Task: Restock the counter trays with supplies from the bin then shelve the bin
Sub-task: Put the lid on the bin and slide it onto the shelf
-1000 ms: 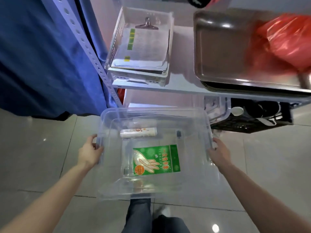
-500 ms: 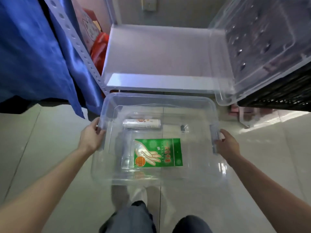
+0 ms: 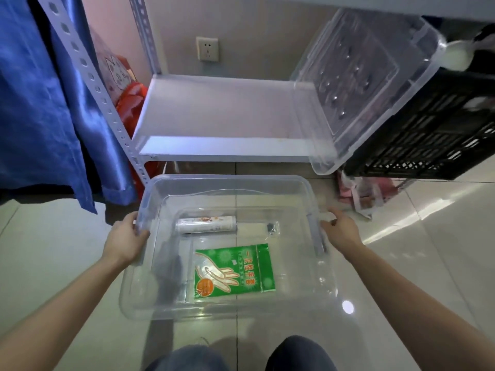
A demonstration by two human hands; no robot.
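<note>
I hold a clear plastic bin (image 3: pixel 222 310) over the tiled floor, just in front of a low white shelf (image 3: pixel 219 121). My left hand (image 3: pixel 126 241) grips the bin's left rim and my right hand (image 3: pixel 340 231) grips its right handle. Inside the bin lie a green packet of disposable gloves (image 3: pixel 234 271), a white roll (image 3: pixel 206 224) and a small dark item in a clear bag (image 3: pixel 272 227).
A clear lid (image 3: pixel 356 87) leans against a black crate (image 3: pixel 434 129) on the right part of the shelf. A blue curtain (image 3: pixel 45 103) hangs at the left beside the perforated shelf post (image 3: pixel 107 108). A wall socket (image 3: pixel 207 49) sits behind the shelf.
The view dropped from the upper shelf with trays to the low shelf. The bin came down with my hands and sits lower, close to the low shelf's front edge.
</note>
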